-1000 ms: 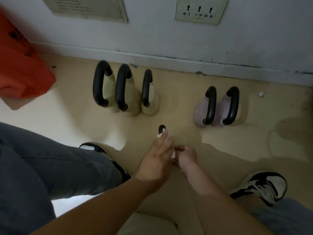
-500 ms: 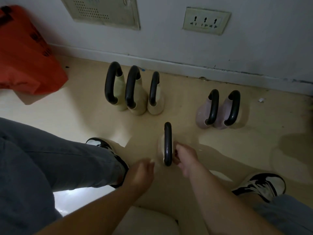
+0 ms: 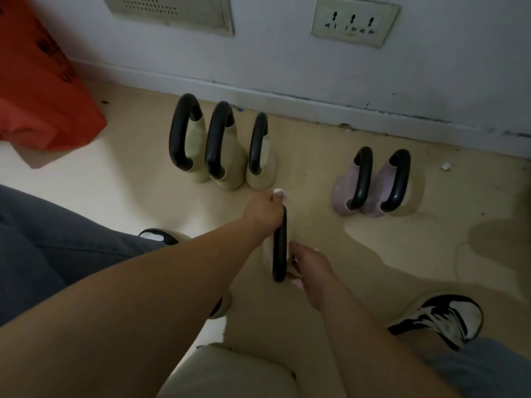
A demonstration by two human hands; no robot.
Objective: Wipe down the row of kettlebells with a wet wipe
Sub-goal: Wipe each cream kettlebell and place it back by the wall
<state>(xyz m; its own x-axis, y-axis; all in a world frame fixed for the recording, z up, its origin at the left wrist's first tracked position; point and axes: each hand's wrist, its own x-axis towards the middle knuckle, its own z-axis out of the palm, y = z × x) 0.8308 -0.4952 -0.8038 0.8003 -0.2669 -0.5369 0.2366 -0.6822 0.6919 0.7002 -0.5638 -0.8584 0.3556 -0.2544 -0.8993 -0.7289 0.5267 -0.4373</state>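
Hands flank a kettlebell; three cream kettlebells behind.

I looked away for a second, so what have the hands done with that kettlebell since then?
The left hand has reached forward to the far end of the front kettlebell's handle, a white wipe at its fingertips. The right hand stays beside the handle. The three cream kettlebells and two pink ones by the wall have not moved.

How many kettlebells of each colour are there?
Cream kettlebells by the wall: 3
Purple kettlebells: 2
Pulled-out kettlebell between the left hand and right hand, body mostly hidden: 1
Total: 6
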